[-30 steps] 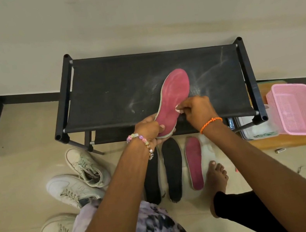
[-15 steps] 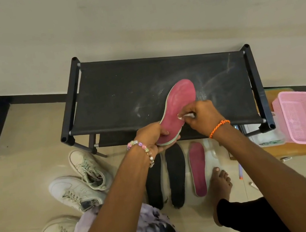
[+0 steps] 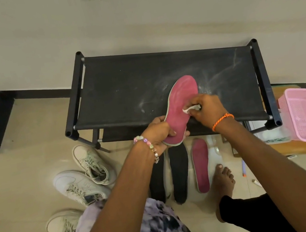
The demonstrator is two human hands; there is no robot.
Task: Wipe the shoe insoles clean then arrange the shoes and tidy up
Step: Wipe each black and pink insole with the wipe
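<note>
the left hand (image 3: pixel 158 133) grips the heel of a pink insole (image 3: pixel 181 104) above the shoe rack (image 3: pixel 123 92), while the right hand (image 3: pixel 206 109) pinches a white wipe (image 3: pixel 187 109) against it. three other insoles (image 3: pixel 179 172) lie on the floor and four white shoes (image 3: pixel 78 187) sit unarranged, so the task looks barely halfway.

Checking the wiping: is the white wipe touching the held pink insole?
Touching. The head view shows the right hand pressing the wipe onto the pink insole.

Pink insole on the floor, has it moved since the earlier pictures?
No. The pink insole on the floor keeps its place beside the black insole, before the shoe rack.
</note>
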